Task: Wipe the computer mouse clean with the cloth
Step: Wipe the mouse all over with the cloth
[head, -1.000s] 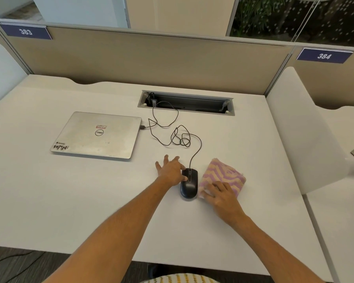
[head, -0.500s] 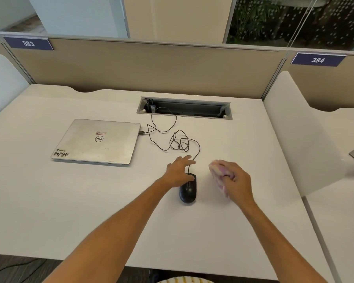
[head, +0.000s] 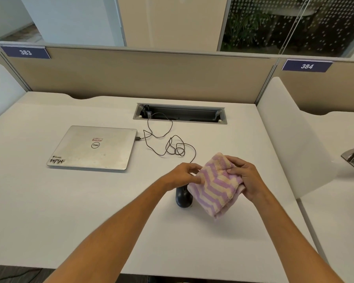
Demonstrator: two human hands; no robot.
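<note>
A black wired computer mouse (head: 183,198) lies on the white desk (head: 49,211); its front is hidden behind my left hand and the cloth. The pink and cream striped cloth (head: 216,186) hangs in the air just above and to the right of the mouse, held by both hands. My left hand (head: 182,174) pinches its left edge. My right hand (head: 245,178) grips its upper right corner. The cloth does not touch the mouse.
A closed silver laptop (head: 94,148) lies at the left. The mouse's black cable (head: 168,144) loops across the desk to a grey cable tray (head: 180,113) at the back. A white side divider (head: 290,139) stands at the right, a beige partition (head: 141,78) behind.
My right hand lifted the cloth off the desk beside the mouse. My left hand left the mouse and took hold of the cloth's left edge, and the cloth now hangs spread between both hands.
</note>
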